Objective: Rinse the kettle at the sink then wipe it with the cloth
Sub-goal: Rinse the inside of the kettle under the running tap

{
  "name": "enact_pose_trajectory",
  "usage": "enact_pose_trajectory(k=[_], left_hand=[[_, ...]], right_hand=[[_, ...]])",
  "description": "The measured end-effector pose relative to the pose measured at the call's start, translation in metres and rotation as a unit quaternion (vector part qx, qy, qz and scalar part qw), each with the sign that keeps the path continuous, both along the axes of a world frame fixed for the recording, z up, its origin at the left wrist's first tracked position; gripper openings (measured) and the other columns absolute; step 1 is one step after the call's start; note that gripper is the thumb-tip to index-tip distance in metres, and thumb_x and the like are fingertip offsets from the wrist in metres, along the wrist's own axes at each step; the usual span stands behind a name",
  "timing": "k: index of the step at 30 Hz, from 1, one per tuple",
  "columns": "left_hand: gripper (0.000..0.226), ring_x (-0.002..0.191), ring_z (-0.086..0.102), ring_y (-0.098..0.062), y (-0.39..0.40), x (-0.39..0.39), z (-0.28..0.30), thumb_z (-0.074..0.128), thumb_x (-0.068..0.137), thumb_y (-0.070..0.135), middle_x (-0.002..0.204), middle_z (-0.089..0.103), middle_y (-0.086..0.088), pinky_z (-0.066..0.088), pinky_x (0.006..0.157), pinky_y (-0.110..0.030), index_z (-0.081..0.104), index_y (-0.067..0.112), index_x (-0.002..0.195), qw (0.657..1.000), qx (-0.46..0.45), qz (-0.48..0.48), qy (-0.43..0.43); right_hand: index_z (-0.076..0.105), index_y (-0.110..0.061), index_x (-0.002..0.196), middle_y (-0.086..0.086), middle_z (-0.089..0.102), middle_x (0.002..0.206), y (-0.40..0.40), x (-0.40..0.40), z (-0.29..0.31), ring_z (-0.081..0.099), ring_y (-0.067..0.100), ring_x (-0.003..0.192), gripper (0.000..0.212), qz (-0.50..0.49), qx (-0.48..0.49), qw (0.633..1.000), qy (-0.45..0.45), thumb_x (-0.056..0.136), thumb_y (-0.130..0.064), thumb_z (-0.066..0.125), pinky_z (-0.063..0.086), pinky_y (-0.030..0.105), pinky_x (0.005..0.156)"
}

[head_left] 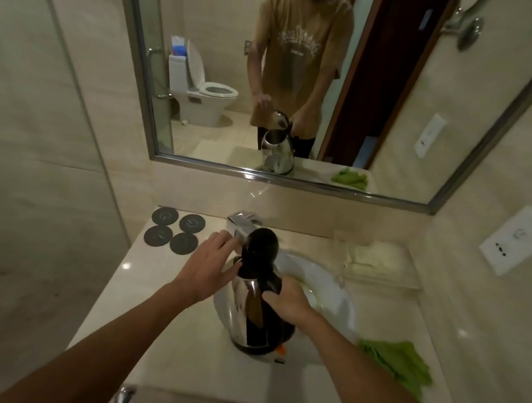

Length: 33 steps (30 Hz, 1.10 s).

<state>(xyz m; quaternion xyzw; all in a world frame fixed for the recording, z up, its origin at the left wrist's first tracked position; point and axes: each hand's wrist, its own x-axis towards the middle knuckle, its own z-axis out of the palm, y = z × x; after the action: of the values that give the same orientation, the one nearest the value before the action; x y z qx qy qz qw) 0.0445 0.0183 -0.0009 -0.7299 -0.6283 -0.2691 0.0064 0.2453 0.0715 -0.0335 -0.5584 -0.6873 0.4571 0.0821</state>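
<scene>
A steel kettle (239, 307) with a black handle and its black lid (261, 245) flipped up is held over the white sink basin (339, 302). My right hand (286, 299) grips the kettle's handle near the top. Fingers spread, my left hand (208, 261) reaches past the kettle's left side toward the chrome tap (240, 223), its fingertips at the tap. No water is seen running. A green cloth (400, 364) lies crumpled on the counter to the right of the sink.
Several dark round coasters (173, 229) lie on the counter at the back left. Folded pale towels (377, 262) lie at the back right. A wall mirror (305, 73) hangs above the counter, a socket plate (519, 240) on the right wall, a glass partition on the left.
</scene>
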Motion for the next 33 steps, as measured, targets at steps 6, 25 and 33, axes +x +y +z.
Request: enact_pose_trajectory(k=[6,25,33], left_hand=[[0.007,0.083,0.05,-0.015,0.033,-0.002,-0.024,0.059,0.086,0.025,0.092,0.054,0.003,0.046,0.069,-0.029,0.06,0.018,0.089,0.994,-0.11,-0.003,-0.012],[0.022,0.064,0.057,-0.005,0.23,0.0,-0.099,0.049,0.094,0.011,0.089,0.066,-0.005,0.048,0.062,-0.015,0.064,0.008,0.11,0.961,-0.224,0.094,-0.133],[0.017,0.072,0.059,-0.013,0.263,-0.001,-0.127,0.058,0.092,0.017,0.089,0.07,-0.005,0.043,0.07,-0.023,0.073,0.009,0.093,0.966,-0.196,0.132,-0.104]], right_hand=[[0.059,-0.015,0.121,0.005,0.067,0.111,0.028,0.022,-0.022,0.065,0.023,0.104,0.035,-0.031,-0.009,0.999,0.009,0.087,-0.022,0.065,0.054,0.036,0.091],[0.054,-0.025,0.083,-0.001,0.064,0.085,0.167,0.023,-0.149,0.066,0.022,0.086,0.019,0.03,-0.059,0.998,-0.003,0.077,-0.017,0.07,0.05,0.033,0.07],[0.049,-0.027,0.075,-0.003,0.058,0.074,0.191,0.019,-0.164,0.063,0.022,0.077,0.019,0.052,-0.061,0.997,0.024,0.078,-0.027,0.068,0.047,0.036,0.068]])
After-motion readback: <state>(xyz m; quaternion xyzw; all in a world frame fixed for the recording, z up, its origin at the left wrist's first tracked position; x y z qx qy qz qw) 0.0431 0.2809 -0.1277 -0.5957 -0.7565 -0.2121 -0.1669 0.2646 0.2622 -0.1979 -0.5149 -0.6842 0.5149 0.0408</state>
